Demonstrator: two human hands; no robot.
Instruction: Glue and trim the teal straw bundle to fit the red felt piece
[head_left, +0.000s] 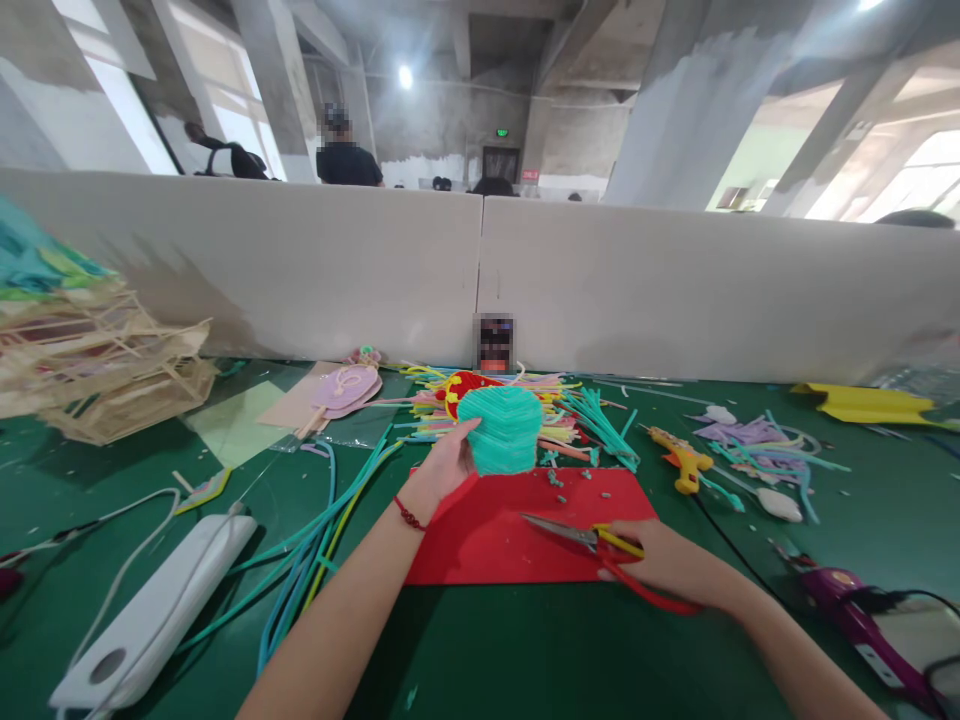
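My left hand (pixel 452 464) grips the lower left edge of a flat turquoise panel (pixel 501 430) with a slanted ribbed surface. It is held up over the far part of a red sheet (pixel 480 545). In my right hand (pixel 652 560) is a pair of scissors (pixel 581 535) with red and yellow handles, fingers closed round them. The blades point left above the sheet, apart from the panel, and look closed. Small turquoise scraps (pixel 553 480) lie on the sheet's far edge. Behind the panel, partly hidden, is a red and yellow piece (pixel 454 390).
Several coloured pipe cleaners (pixel 562 440) are heaped behind the sheet. A yellow glue gun (pixel 681 460) and a purple tool (pixel 847 605) with cords lie right. Left are a white power strip (pixel 161 605), turquoise strands (pixel 330 520) and a stick-built model (pixel 105 370). A white partition (pixel 337 270) stands behind.
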